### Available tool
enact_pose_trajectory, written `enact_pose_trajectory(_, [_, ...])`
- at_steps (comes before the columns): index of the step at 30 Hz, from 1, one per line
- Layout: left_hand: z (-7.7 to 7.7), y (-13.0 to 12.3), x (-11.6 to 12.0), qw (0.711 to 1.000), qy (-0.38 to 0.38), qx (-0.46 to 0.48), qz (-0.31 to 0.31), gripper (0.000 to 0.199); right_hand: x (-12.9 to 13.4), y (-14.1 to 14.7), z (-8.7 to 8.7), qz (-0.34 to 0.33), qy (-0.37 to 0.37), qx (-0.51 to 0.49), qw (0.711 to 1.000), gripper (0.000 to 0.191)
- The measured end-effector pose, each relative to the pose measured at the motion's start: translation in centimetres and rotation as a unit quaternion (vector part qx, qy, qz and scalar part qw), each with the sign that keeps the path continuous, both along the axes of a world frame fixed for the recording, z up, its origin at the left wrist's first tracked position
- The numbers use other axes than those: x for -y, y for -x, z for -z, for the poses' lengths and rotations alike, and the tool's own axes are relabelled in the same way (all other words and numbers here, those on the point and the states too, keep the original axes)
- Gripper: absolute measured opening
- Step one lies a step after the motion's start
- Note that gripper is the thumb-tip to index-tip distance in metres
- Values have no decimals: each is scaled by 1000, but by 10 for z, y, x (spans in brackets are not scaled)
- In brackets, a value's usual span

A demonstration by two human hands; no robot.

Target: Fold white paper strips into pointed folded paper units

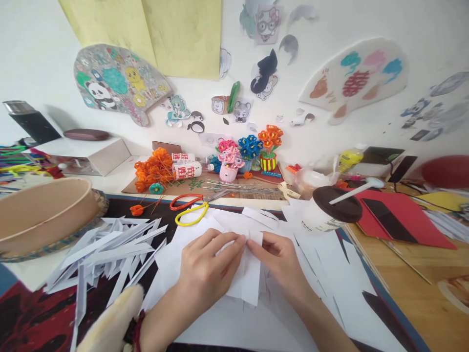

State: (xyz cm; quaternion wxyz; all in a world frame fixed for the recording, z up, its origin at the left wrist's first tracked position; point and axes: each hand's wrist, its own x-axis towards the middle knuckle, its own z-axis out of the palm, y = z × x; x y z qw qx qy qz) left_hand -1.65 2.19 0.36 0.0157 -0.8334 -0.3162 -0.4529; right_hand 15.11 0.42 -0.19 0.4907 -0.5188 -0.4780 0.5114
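Observation:
A small piece of white paper (251, 288) is pinched between my two hands above larger white sheets. My left hand (210, 261) presses its fingertips to the paper's upper edge, fingers together. Close beside it, my right hand (274, 256) grips the same paper between thumb and curled fingers. The tips of both hands nearly meet. Scissors (192, 208) with one red and one yellow handle lie just beyond my left hand. To the left is a loose heap of folded white paper strips (106, 247).
A lidded cup (337, 208) with a straw stands to the right, near a red folder (406, 217). At the left sits a round basket (47, 210). Orange craft flowers (156, 168) and small flower pots (227, 172) line the back by the wall.

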Motion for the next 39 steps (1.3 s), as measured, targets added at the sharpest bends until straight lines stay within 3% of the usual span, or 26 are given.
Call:
enact_pose_trajectory(3, [-6, -3, 0, 975, 204, 88, 14, 10, 1, -1, -3, -13, -4, -1, 1000, 37])
enact_pose_trajectory(7, [-11, -6, -5, 877, 456, 152, 24, 15, 2, 0, -5, -36, -8, -2, 999, 27])
enact_pose_trajectory(10, [-12, -6, -7, 812, 544, 209, 36, 19, 0, -2, -4, -57, 1, -10, 998, 24])
enact_pose_trajectory(13, [-13, -5, -8, 780, 574, 247, 32, 20, -1, -6, -4, -85, 23, -11, 996, 28])
enact_pose_trajectory(17, [-15, -4, -8, 757, 597, 262, 44, 19, -1, -8, -5, -73, 28, 9, 997, 40])
enact_pose_trajectory(25, [-15, -3, -9, 740, 611, 274, 53, 18, 1, -6, -9, -83, 45, -31, 995, 22])
enact_pose_trajectory(32, [-15, -4, -8, 726, 618, 296, 57, 14, 1, -6, -4, -74, 49, -18, 996, 29])
enact_pose_trajectory(39, [-18, -2, -9, 702, 645, 291, 81, 14, 1, -9, -10, -99, 72, -83, 989, 26])
